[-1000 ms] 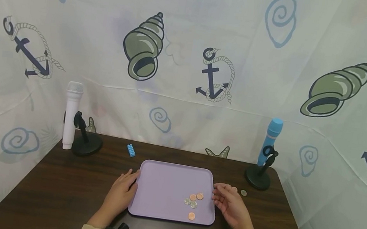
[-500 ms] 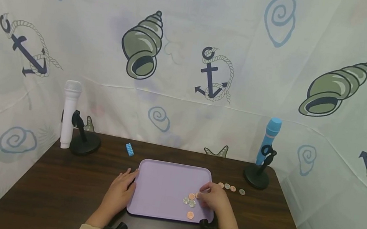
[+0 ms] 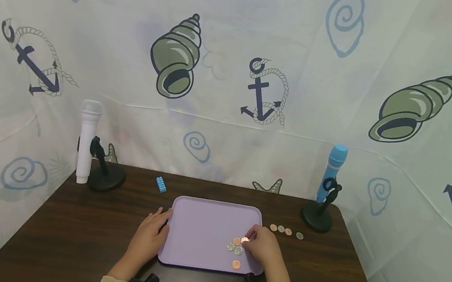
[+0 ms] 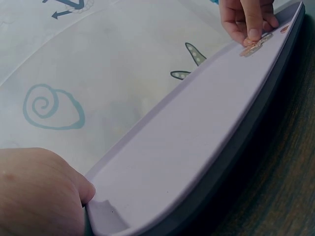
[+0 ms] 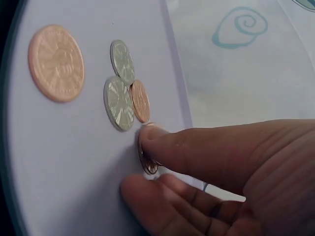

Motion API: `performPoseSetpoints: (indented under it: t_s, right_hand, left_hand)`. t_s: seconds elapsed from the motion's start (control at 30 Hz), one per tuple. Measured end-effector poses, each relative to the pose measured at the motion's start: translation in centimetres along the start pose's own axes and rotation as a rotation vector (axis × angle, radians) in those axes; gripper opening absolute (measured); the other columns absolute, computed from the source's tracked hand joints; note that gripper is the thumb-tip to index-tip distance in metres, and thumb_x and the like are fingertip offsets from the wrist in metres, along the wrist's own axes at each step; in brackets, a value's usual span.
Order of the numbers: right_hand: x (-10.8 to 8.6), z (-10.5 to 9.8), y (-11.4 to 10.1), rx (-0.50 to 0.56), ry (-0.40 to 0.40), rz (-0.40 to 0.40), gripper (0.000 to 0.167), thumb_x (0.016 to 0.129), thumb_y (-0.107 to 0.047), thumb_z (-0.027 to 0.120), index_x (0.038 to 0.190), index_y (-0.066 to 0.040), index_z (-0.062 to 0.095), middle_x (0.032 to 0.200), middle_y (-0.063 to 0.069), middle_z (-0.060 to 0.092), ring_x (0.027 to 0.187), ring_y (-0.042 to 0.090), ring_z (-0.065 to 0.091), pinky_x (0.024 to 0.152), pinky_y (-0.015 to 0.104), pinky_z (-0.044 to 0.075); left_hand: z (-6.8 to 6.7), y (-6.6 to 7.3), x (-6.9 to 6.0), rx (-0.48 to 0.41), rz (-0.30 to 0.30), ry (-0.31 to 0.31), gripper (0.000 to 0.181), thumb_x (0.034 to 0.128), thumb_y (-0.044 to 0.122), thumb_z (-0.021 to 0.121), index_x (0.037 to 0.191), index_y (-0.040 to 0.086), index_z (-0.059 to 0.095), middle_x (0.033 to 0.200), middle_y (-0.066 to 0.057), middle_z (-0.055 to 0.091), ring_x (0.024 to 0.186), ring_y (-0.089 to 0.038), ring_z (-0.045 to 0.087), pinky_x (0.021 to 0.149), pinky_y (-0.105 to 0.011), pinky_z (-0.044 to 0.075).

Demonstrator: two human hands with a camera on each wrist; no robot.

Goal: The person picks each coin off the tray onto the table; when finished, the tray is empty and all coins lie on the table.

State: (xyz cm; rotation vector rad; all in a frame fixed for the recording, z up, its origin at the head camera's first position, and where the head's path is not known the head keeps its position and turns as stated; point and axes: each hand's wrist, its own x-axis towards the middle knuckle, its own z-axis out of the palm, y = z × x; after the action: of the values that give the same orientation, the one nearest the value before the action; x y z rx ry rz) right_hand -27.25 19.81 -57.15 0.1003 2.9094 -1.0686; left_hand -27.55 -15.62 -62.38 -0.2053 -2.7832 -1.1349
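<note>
A lilac tray [image 3: 197,232] lies on the table. My left hand [image 3: 148,235] rests at its left edge with fingers extended, the fingertips touching the rim. Over the tray's right side, my right hand [image 3: 264,247] bends its thumb and fingers around a copper coin [image 5: 143,156]; the thumb lies on the coin, partly hiding it. Close by are another copper coin [image 5: 141,101] and two silver coins, one touching the other: the upper silver coin [image 5: 122,62] and the lower silver coin [image 5: 118,103]. A separate copper coin [image 5: 56,64] lies nearer the tray's front edge.
Several coins [image 3: 281,229] lie in a row on the table [image 3: 68,234] right of the tray. A small blue toy brick [image 3: 161,184] sits behind it. A white microphone [image 3: 87,142] and a blue microphone [image 3: 332,167] stand with black stands at the back corners.
My right hand has moved left from beside the tray to the copper coin on it, uncovering the row of coins on the table. The left hand stays at the tray's edge.
</note>
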Motion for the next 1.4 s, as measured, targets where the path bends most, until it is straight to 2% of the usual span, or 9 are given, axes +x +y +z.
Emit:
performPoseSetpoints:
  t_s: [0.17,0.43,0.67,0.8,1.03,1.13,1.3,1.4]
  right_hand:
    - [-0.1,0.0,0.4,0.102,-0.026,0.017,0.017,0.09,-0.011,0.086,0.086,-0.009,0.07,0.075,0.003,0.064,0.068,0.017,0.06,0.058,0.029,0.049]
    - [-0.5,0.0,1.7,0.396,0.001,0.068,0.006,0.097,-0.011,0.08,0.097,-0.006,0.078,0.081,0.007,0.07,0.067,0.019,0.065,0.061,0.03,0.054]
    - [-0.8,-1.1,3.0,0.563,0.016,0.112,0.019,0.098,-0.014,0.081,0.113,-0.005,0.076,0.088,0.012,0.07,0.064,0.02,0.063,0.058,0.029,0.061]
    - [-0.6,-2.3,4.5,0.61,0.075,0.106,0.025,0.099,-0.014,0.08,0.121,-0.004,0.074,0.097,0.018,0.076,0.065,0.02,0.064,0.057,0.028,0.062]
    - [-0.5,-5.6,8.8,0.58,0.246,0.118,0.03,0.103,-0.021,0.078,0.127,-0.004,0.072,0.107,0.023,0.077,0.067,0.018,0.067,0.059,0.031,0.064]
    - [-0.3,-6.8,10.9,0.586,0.292,0.14,0.036,0.102,-0.024,0.08,0.128,-0.002,0.072,0.104,0.018,0.079,0.068,0.016,0.068,0.059,0.031,0.065]
    - [0.0,-8.0,14.1,0.661,0.301,0.189,0.046,0.101,-0.028,0.081,0.135,0.0,0.069,0.101,0.005,0.079,0.071,0.014,0.069,0.062,0.031,0.066]
    - [0.0,-8.3,15.1,0.666,0.31,0.201,0.047,0.101,-0.028,0.08,0.137,0.0,0.067,0.101,0.001,0.079,0.071,0.013,0.069,0.063,0.031,0.067]
  left_hand:
    - [0.0,-0.1,0.0,0.004,0.0,0.001,0.051,0.1114,0.017,0.056,0.161,0.008,0.053,0.168,-0.01,0.052,0.166,-0.037,0.033,0.138,-0.062,0.017]
    - [0.2,-0.1,-0.2,-0.001,0.005,0.012,0.051,0.1109,0.017,0.057,0.161,0.008,0.054,0.167,-0.011,0.053,0.165,-0.039,0.035,0.137,-0.063,0.018]
    - [0.6,-0.3,-0.3,-0.012,-0.016,0.01,0.051,0.1106,0.018,0.059,0.161,0.01,0.054,0.167,-0.01,0.053,0.165,-0.037,0.035,0.138,-0.062,0.018]
    - [0.3,-0.4,-0.1,-0.005,-0.001,0.03,0.05,0.11,0.017,0.059,0.16,0.009,0.056,0.166,-0.01,0.055,0.165,-0.037,0.036,0.137,-0.062,0.018]
    - [0.0,-0.2,0.2,0.014,0.011,0.014,0.05,0.1101,0.017,0.059,0.159,0.007,0.056,0.166,-0.011,0.054,0.165,-0.038,0.036,0.137,-0.062,0.018]
    - [-0.3,-0.2,0.2,0.021,0.006,0.013,0.051,0.1102,0.017,0.058,0.16,0.007,0.055,0.166,-0.011,0.054,0.165,-0.038,0.035,0.137,-0.063,0.018]
    - [-0.1,-0.2,0.2,0.017,0.015,0.017,0.05,0.1103,0.017,0.058,0.16,0.007,0.055,0.166,-0.012,0.054,0.165,-0.039,0.035,0.137,-0.063,0.018]
    - [0.2,-0.2,0.1,0.007,0.028,0.033,0.05,0.1092,0.015,0.059,0.158,0.005,0.057,0.164,-0.013,0.056,0.163,-0.04,0.038,0.136,-0.065,0.02]
